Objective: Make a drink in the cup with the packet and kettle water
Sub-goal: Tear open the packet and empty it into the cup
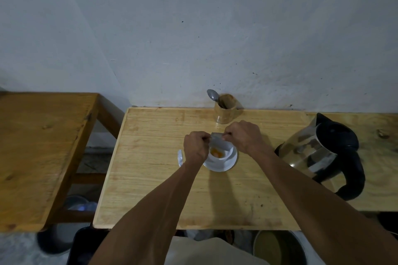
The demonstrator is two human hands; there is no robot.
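In the head view, both hands meet over a white cup (219,160) standing on the light wooden table (150,178). The left hand (196,146) and the right hand (244,136) each pinch one top corner of a small pale packet (219,143), their fingers (228,134) closed tight on its upper edge, so the packet hangs between them with its lower end dipping into the cup's mouth. Just below the fingers, inside the cup, lies a small heap of orange powder (216,153) against the white bottom. The packet looks thin, greyish-white and slightly creased; whether it is torn open cannot be told. Just left of the left hand's knuckles a small white curved piece (180,157) shows on the table; what it is cannot be told. Beyond the fingers, near the wall, stands a tan holder (225,112) with a metal spoon (213,95) in it. Well right of the right hand sits a steel kettle (318,153) with a black lid and handle.
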